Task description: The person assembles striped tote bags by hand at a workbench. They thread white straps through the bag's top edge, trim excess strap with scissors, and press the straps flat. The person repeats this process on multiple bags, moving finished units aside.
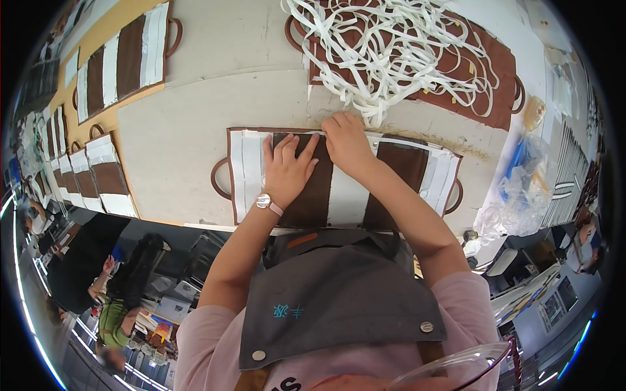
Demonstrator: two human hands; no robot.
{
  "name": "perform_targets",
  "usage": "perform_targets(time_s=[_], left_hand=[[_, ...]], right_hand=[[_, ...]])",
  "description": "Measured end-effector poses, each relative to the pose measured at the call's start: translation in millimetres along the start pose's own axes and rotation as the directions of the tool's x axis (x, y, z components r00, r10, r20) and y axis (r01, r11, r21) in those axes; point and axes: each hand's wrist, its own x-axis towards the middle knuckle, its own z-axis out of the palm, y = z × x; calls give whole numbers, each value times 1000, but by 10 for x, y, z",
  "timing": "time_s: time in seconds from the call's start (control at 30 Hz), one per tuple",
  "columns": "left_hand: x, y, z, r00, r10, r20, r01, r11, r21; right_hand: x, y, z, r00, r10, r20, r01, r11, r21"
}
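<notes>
Head view: both hands, left [287, 166] and right [347, 143], press flat, unclenched, on brown-and-white panel [339, 195].

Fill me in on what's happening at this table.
A person presses a brown panel with white strips flat on the table. The left hand lies spread on a brown band; the right hand works at the panel's far edge, fingers curled on a white strip. A tangle of loose white strips lies just beyond, on another brown panel. More striped panels lie to the left.
</notes>
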Motion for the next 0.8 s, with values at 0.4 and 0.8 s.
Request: perform_targets(time_s=[0.4,0.8], left_hand=[[30,-92,-44,1000,9,27,-8,999,-46],[37,-124,-51,1000,-10,24,11,998,-58]], right_hand=[[-133,197,-117,906,-403,130,420,895,-153],[-147,224,-113,873,-470,131,488,849,-204]])
